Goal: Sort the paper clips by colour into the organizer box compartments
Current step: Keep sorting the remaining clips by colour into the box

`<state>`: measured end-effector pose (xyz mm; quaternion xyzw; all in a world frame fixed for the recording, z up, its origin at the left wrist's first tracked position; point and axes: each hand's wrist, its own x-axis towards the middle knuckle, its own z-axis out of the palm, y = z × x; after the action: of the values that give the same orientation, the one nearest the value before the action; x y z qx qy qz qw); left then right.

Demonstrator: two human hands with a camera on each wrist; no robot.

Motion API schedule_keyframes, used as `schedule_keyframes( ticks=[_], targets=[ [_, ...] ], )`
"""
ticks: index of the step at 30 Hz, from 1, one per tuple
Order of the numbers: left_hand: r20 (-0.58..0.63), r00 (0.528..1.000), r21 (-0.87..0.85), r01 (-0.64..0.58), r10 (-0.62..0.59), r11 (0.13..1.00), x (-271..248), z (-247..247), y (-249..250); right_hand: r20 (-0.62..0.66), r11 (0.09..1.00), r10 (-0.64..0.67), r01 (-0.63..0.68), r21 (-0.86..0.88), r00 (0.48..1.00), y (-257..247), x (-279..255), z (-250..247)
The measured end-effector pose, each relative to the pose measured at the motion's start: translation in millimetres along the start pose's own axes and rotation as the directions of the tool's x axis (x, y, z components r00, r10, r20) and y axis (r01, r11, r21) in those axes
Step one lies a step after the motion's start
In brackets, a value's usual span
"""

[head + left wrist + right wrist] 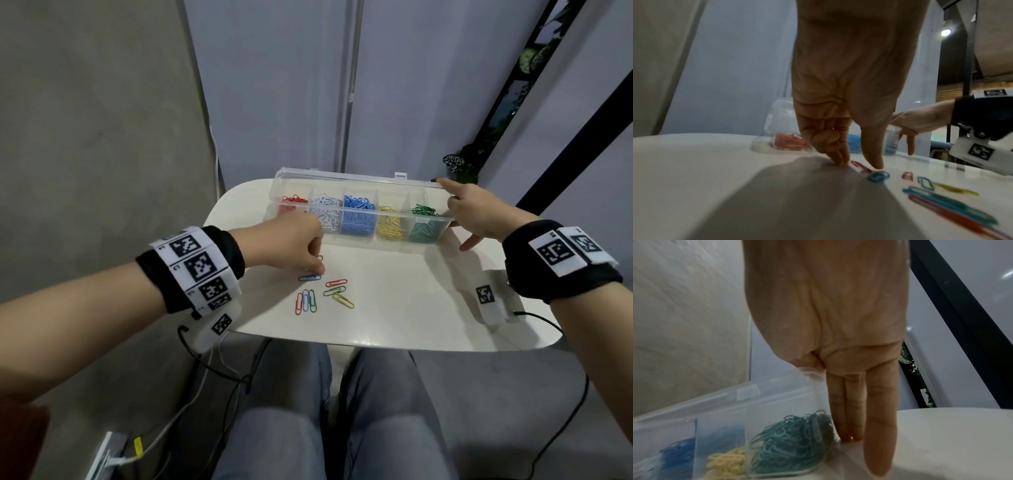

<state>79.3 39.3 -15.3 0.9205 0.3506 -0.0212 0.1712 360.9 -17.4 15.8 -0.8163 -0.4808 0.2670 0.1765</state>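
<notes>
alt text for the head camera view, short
A person's left hand reaches down to a blue paper clip on a white table, while the right hand steadies an open clear organizer box of colour-sorted clips.

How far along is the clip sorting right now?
Mostly done: the organizer box already holds red, white, blue, yellow and green heaps, each in its own compartment. In hand: the left hand is down at a red clip and a blue clip on the table, with no grip visible yet; the right hand steadies the box's green end. Left: a few loose clips remain on the table.
</notes>
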Motion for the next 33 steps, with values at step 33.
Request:
schedule_keyframes(
  ticks=[33],
  targets=[
    [-0.083,0.995,-0.43,-0.088,0.058,0.898,4.5,-13.0,10.7,-0.007,0.998,-0.029,0.029,-0.058,1.0,4.4,4.3,1.3]
  ],
)
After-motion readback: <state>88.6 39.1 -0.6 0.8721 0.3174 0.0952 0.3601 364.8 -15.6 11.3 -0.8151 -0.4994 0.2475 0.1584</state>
